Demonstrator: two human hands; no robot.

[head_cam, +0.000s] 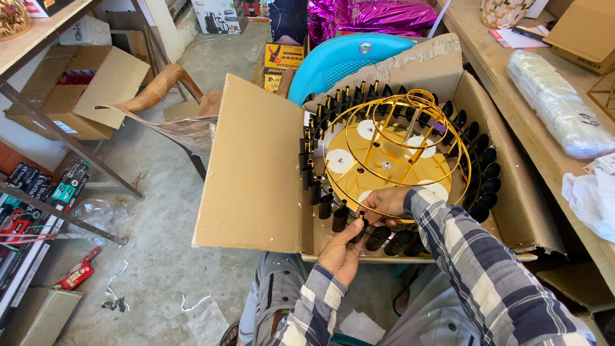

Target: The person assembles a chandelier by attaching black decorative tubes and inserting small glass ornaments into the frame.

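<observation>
hands meet at the near rim of a gold ring-frame light fixture (397, 150) seated in an open cardboard box (256, 173). left hand (343, 250) pinches one black lamp socket (359, 227) from below, fingers narrow. right hand (387, 204) curls over the gold rim, steadying it, forearm angled down from the right. step in hand appears to be fitting a socket; next move calls for keeping it aligned with the rim. shelf (544, 128) lies to the right.

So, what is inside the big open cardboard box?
Inside the brown cardboard box sits a round gold metal wire frame ringed with black tube-shaped holders. The left hand and right hand grip its near edge. Whatever lies beneath the frame is covered.
</observation>
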